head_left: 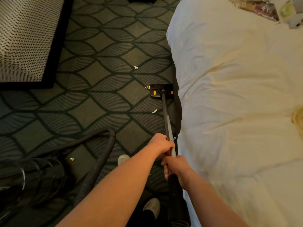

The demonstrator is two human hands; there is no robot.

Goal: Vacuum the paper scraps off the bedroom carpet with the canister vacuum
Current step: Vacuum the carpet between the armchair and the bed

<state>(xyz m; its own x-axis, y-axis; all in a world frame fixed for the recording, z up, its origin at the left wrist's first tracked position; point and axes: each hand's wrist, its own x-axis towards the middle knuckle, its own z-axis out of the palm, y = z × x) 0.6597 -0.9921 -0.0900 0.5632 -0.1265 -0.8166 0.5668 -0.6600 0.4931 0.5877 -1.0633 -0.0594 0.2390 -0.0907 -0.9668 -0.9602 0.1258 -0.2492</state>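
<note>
The black floor head (161,91) with yellow buttons lies flat on the dark leaf-patterned carpet (105,66), close beside the bed. Its wand (166,117) runs back to me. My left hand (161,145) grips the wand higher up, and my right hand (176,167) grips it just below, near the hose end. White paper scraps lie on the carpet: one ahead of the head (136,67), one at its left corner (147,87), one beside the wand (154,111), and another near the canister (72,159). The black canister vacuum (31,179) sits at the lower left, its ribbed hose (105,154) looping up.
A bed with a white duvet (237,104) fills the right side, with papers (262,10) lying at its far end. A woven-pattern furniture piece with a black base (24,38) stands at the upper left. My shoes (123,158) are on the carpet below the hands.
</note>
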